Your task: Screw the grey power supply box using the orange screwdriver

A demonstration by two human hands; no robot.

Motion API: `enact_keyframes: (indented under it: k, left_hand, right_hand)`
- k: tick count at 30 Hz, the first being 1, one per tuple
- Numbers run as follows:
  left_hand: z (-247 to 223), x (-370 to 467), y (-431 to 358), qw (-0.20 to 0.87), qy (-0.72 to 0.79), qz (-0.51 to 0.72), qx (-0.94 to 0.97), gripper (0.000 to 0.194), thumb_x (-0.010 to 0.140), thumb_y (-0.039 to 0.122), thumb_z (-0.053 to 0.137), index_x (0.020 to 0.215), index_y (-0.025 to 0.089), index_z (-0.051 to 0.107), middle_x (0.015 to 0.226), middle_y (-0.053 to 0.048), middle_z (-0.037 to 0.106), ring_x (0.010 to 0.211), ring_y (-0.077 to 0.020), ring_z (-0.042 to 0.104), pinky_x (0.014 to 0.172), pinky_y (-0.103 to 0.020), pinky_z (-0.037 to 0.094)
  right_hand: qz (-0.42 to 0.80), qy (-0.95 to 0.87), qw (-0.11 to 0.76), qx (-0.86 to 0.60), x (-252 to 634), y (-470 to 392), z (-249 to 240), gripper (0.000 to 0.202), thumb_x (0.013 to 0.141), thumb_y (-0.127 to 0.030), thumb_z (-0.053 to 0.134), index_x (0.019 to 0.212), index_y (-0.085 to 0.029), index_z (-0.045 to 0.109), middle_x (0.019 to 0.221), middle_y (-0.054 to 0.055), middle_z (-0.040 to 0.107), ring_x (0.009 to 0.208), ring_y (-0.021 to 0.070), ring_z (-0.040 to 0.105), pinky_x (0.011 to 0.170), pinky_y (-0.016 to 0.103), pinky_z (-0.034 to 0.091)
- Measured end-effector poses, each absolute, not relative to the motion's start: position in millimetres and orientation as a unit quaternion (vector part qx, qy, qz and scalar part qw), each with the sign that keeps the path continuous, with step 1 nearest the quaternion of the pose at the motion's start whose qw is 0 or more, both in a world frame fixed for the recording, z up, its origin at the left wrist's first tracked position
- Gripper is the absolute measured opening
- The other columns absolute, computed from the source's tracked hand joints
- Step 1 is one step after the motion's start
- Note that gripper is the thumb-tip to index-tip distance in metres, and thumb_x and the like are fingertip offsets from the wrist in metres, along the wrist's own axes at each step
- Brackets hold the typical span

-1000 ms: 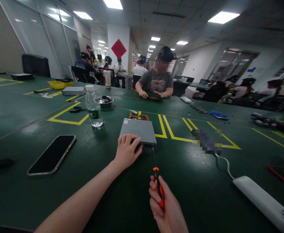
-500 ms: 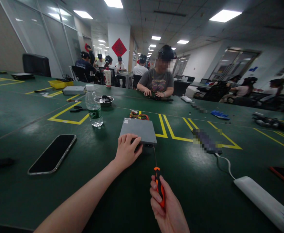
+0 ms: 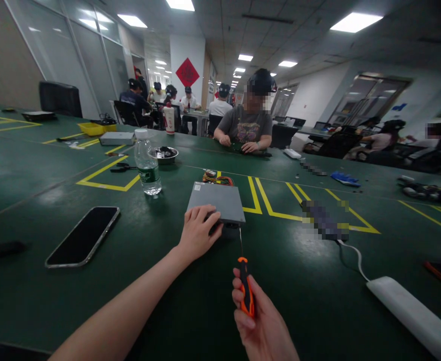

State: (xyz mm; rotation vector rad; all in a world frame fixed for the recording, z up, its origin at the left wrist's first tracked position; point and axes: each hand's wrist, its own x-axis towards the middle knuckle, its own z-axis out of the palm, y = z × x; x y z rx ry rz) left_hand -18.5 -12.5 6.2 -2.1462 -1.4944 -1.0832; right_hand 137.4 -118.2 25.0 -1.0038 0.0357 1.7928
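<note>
R. hand (image 3: 260,311) is closest: fingers curled shut round the handle of an orange-and-black screwdriver (image 3: 247,293), thumb along its side, shaft pointing away. Tip is at the near edge of the metal box (image 3: 222,198), toward its R. corner (can't tell if it's actually touching). L. hand (image 3: 199,230) a bit farther out, half-bent, grasping the box's near edge approx. L. of middle: fingers flat-ish on top, thumb down by the front. Box lies flat on the green table (image 3: 182,311), directly ahead of both hands; its inside isn't visible. Bundle of coloured wires (image 3: 220,179) at its far side.

Phone (image 3: 85,235) lies well L. of the L. hand, screen dark. White power strip (image 3: 412,311) well R. of the R. hand, w/ its cord (image 3: 359,258) running away from it.

Beyond the L. hand, off to its L.: clear bottle (image 3: 148,170), upright, white cap on, green label; water level unclear. Just behind it, a metal bowl (image 3: 173,158) w/ dark bits in it, too small to ID. Farther L., a yellow tray (image 3: 89,131); dark stuff at its R. end, can't tell if in or behind. Red-and-white cup (image 3: 168,120) upright past the bowl, contents hidden. Across the table, a co-worker (image 3: 245,128) w/ both hands low over a dark item.
</note>
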Motion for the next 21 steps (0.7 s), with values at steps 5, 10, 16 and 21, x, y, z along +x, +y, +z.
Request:
enact_keyframes:
  k: [5, 10, 16, 21]
  left_hand:
    - [5.6, -20.8, -10.9, 0.154, -0.512, -0.384, -0.752, 0.019, 0.082, 0.031, 0.052, 0.099, 0.024, 0.057, 0.106, -0.004, 0.060, 0.101, -0.0210, 0.048, 0.084, -0.038, 0.032]
    - [7.3, -22.4, -11.3, 0.152, -0.511, -0.379, -0.757, 0.019, 0.082, 0.031, 0.051, 0.098, 0.024, 0.057, 0.106, -0.004, 0.060, 0.100, -0.0212, 0.048, 0.083, -0.038, 0.032]
    - [7.3, -22.5, -11.4, 0.150, -0.510, -0.380, -0.757, 0.019, 0.080, 0.031, 0.053, 0.098, 0.025, 0.057, 0.106, -0.004, 0.060, 0.099, -0.0217, 0.048, 0.081, -0.038, 0.032]
    - [6.9, -22.3, -11.6, 0.151, -0.512, -0.380, -0.756, 0.019, 0.080, 0.030, 0.053, 0.098, 0.024, 0.057, 0.105, -0.003, 0.060, 0.099, -0.0217, 0.048, 0.081, -0.038, 0.032]
  right_hand:
    - [0.780, 0.013, 0.507, -0.367, 139.5, -117.2, 26.4, 0.027, 0.070, -0.024, 0.067, 0.090, -0.009, 0.057, 0.060, -0.003, 0.051, 0.034, -0.0006, 0.028, 0.028, 0.010, 0.017]
    - [0.746, -0.003, 0.539, -0.392, 144.4, -119.8, 25.6, 0.036, 0.055, -0.016, 0.077, 0.084, -0.009, 0.057, 0.068, 0.001, 0.056, 0.042, 0.0013, 0.040, 0.030, 0.009, 0.023]
    - [0.749, 0.024, 0.523, -0.406, 138.7, -118.4, 27.7, 0.031, 0.068, -0.019, 0.068, 0.095, -0.009, 0.057, 0.070, 0.002, 0.056, 0.044, 0.0035, 0.042, 0.029, 0.010, 0.025]
    - [0.737, 0.025, 0.541, -0.404, 132.5, -117.9, 24.1, 0.022, 0.072, -0.019, 0.065, 0.091, -0.012, 0.056, 0.072, 0.002, 0.055, 0.044, 0.0018, 0.037, 0.031, 0.010, 0.025]
